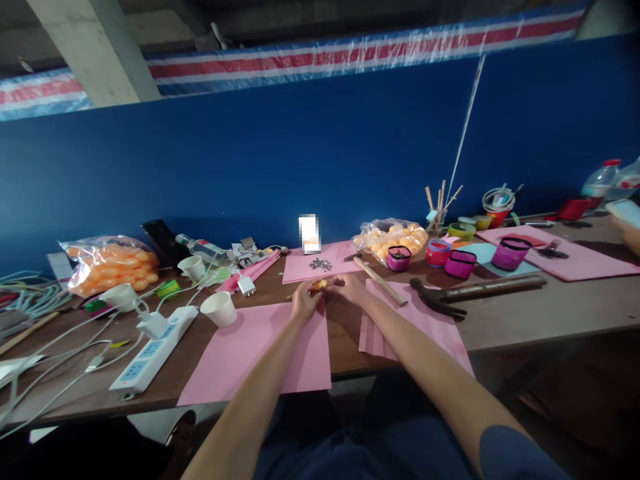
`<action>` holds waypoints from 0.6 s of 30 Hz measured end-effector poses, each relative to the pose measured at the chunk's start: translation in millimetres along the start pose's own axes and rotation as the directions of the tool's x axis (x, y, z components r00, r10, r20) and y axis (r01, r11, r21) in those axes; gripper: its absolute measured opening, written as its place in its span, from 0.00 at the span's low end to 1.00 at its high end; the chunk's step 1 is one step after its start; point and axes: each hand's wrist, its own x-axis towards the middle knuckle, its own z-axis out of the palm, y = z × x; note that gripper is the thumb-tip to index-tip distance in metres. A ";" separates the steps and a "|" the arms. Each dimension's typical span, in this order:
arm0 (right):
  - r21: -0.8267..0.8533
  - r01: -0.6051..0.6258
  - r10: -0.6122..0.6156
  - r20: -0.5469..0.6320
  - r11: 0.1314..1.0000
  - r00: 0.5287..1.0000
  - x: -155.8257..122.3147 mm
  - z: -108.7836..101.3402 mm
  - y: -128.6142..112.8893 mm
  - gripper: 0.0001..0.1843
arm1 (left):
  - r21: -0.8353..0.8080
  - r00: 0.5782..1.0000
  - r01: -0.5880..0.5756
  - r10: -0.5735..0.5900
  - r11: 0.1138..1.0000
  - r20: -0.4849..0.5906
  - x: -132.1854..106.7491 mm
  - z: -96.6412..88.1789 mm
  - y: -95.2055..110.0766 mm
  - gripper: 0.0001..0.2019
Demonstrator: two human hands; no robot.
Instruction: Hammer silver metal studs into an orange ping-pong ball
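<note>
My left hand [305,300] is closed around a small orange-yellow piece [319,287], whose exact kind is too small to make out. Close beside it, my right hand [347,290] has its fingers bent together near the piece; what they pinch, if anything, is hidden. Both hands are above the table between two stacks of pink sheets. Just beyond them, a pile of small shiny metal parts [320,265] lies on another pink sheet [295,267]. A wooden-handled tool [383,282] lies to the right of my right hand.
A claw hammer [480,288] rests at right, behind it purple fabric cups [460,264]. Bags of orange balls [113,267] stand on both sides. At left are a power strip [155,353], cables and a paper cup [219,309]. A person's hand [627,230] shows far right.
</note>
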 end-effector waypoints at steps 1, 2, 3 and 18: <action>0.002 -0.001 0.001 0.002 1.000 1.000 -0.4 0.2 0.1 0.14 | -0.004 1.000 0.002 -0.002 1.000 0.001 0.2 0.0 -0.4 0.18; 0.003 -0.002 0.002 0.004 1.000 1.000 -0.7 0.3 0.3 0.14 | -0.008 1.000 0.003 -0.003 1.000 0.002 0.4 0.1 -1.0 0.18; 0.002 -0.002 0.002 0.005 1.000 1.000 -0.9 0.4 0.5 0.14 | -0.011 1.000 0.004 -0.004 1.000 0.003 0.6 0.3 -1.5 0.18; -0.106 -0.003 -0.003 -0.060 0.994 0.998 1.8 -0.4 1.5 0.15 | 0.006 0.999 0.032 -0.032 0.999 0.024 -0.1 -1.3 -0.4 0.18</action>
